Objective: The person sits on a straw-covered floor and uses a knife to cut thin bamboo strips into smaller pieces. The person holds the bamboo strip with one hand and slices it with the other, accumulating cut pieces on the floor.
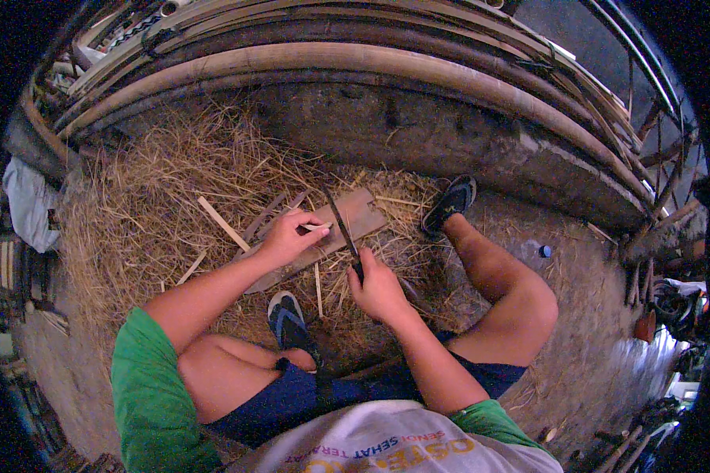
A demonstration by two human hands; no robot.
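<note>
A long, dark-bladed knife (341, 225) is gripped by its handle in the closed right hand (376, 288), its long axis running up and slightly left, tip pointing away from the body. Just left of the blade, a short pale bamboo sliver (318, 227) is pinched in the closed left hand (286, 236), lying crosswise toward the blade over a flat brown wooden board (355, 217) on straw (150, 181).

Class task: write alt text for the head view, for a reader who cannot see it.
A seated person's right hand grips a long knife while the left hand pinches a thin bamboo sliver over a wooden board on straw-covered ground.
</note>
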